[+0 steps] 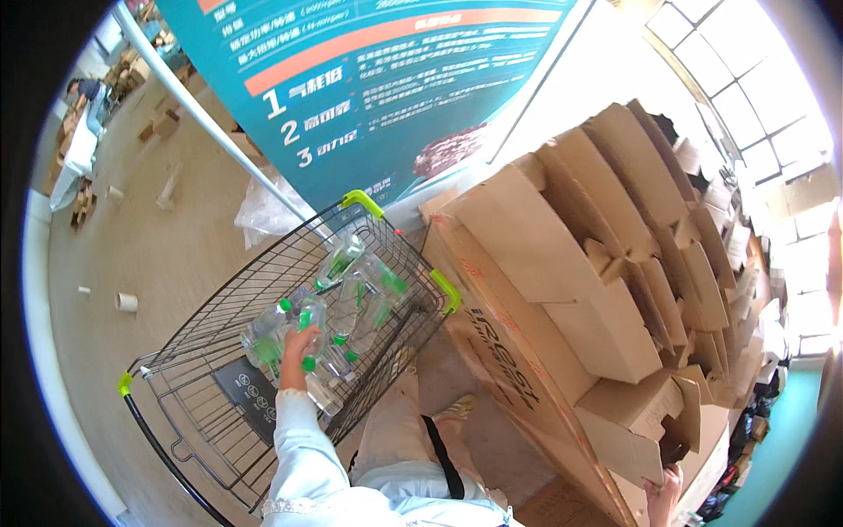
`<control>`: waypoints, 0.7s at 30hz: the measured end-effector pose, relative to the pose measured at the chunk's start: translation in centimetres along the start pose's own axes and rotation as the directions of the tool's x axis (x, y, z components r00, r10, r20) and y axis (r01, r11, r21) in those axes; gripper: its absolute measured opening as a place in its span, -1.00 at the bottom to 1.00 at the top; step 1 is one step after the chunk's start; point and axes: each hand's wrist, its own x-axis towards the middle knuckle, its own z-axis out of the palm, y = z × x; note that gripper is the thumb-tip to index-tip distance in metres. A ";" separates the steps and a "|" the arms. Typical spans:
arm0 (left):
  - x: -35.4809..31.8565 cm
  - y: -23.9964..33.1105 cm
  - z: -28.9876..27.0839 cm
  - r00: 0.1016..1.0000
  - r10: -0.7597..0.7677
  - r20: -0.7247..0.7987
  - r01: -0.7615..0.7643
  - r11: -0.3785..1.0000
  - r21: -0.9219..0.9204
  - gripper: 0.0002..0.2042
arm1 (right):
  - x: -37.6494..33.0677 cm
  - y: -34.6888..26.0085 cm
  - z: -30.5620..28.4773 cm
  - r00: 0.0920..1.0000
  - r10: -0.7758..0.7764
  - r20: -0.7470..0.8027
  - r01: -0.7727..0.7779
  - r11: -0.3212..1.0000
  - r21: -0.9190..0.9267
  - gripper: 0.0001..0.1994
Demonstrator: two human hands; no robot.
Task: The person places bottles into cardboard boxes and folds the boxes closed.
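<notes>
Grip, left hand (297,348): fingers curled around a clear plastic bottle (309,344) with a green cap, grasping it inside the cart; the pale blue sleeve (303,448) runs up from the lower edge.
Grip, right hand (665,494): low at the right edge, fingers against the underside of the cardboard stack (606,290); whether it clasps the card or only presses on it cannot be told.
Held bottle: in the basket of the cart, lying among the other bottles, touching those beside it.
Other bottles (356,294): a loose heap of clear empties with green caps and green labels, spread across the middle of the basket toward its far end.
Cart (219,299): a black wire shopping cart with lime green corner pieces and a black handle bar at the near left; a dark panel lies in its near end.
Cardboard stack: flattened and folded brown boxes piled high just right of the cart, leaning across the right half of the view.
Legs: pale trousers and one light shoe (457,407) on the floor between cart and cardboard; a black strap (443,465) crosses the clothing.
Banner (369,79): a large teal printed sheet with an orange band, standing beyond the cart.
Floor (158,246): beige, with small paper rolls and scraps of card scattered at the left.
</notes>
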 end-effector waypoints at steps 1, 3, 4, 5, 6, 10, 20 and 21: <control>-2.2 0.9 -1.0 0.999 0.016 0.029 -0.015 0.999 -0.040 -0.56 | 0.0 -0.3 0.5 1.000 -0.028 -0.014 0.026 0.990 -0.137 -0.76; -5.0 0.7 -3.8 0.989 0.133 0.068 -0.118 0.975 -0.186 -0.57 | 0.1 -2.5 0.8 0.998 -0.014 -0.064 -0.006 0.954 -0.301 -0.67; -6.6 1.3 -4.3 0.977 0.192 0.088 -0.164 0.951 -0.263 -0.57 | 0.3 -3.0 0.7 0.996 -0.049 -0.068 0.026 0.950 -0.312 -0.63; -8.9 3.1 -3.8 0.965 0.250 0.074 -0.220 0.934 -0.282 -0.57 | 0.3 -3.2 0.7 0.994 -0.076 -0.075 0.047 0.944 -0.327 -0.60; -12.5 5.5 -3.0 0.950 0.306 0.066 -0.274 0.915 -0.295 -0.56 | 0.1 -3.1 0.7 0.992 -0.092 -0.083 0.059 0.938 -0.341 -0.56; -25.6 12.5 2.9 0.815 0.539 0.215 -0.357 0.758 -0.546 -0.45 | 0.5 -4.2 -0.4 0.992 -0.121 -0.017 0.108 0.931 -0.348 -0.43; -59.2 19.5 30.5 -0.274 0.685 0.675 -0.306 0.603 -0.737 -0.04 | 0.2 0.0 -0.3 0.959 -0.282 0.025 0.272 0.891 -0.364 -0.63; -62.8 18.8 33.4 -0.344 0.610 0.714 -0.422 0.579 -0.698 -0.05 | 0.0 -0.6 0.0 0.955 -0.295 -0.018 0.272 0.902 -0.336 -0.68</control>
